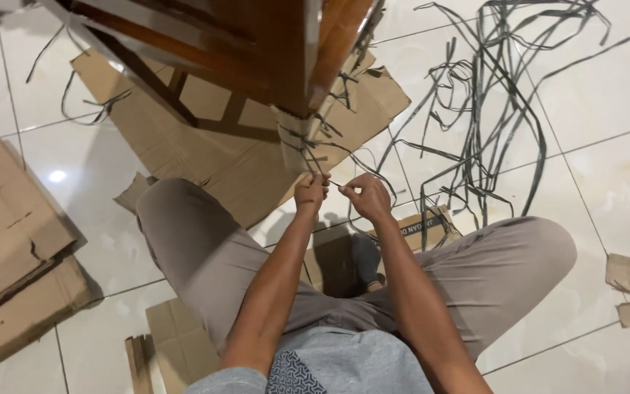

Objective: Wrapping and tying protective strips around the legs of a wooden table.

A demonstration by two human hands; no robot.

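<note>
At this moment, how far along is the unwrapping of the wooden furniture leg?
Done: many cut dark grey plastic straps lie loose on the white tiled floor, and flattened brown cardboard sheets lie about. In hand: the left hand and right hand pinch a thin strap between them. Left: cardboard padding is tied by straps to the glossy brown wooden leg.

The wooden furniture piece [257, 51] is cut off by the top edge. Behind its cardboard-wrapped leg [297, 142], the strap ends are hidden. Beside that leg, both fingertip grips are too small to tell.
</note>
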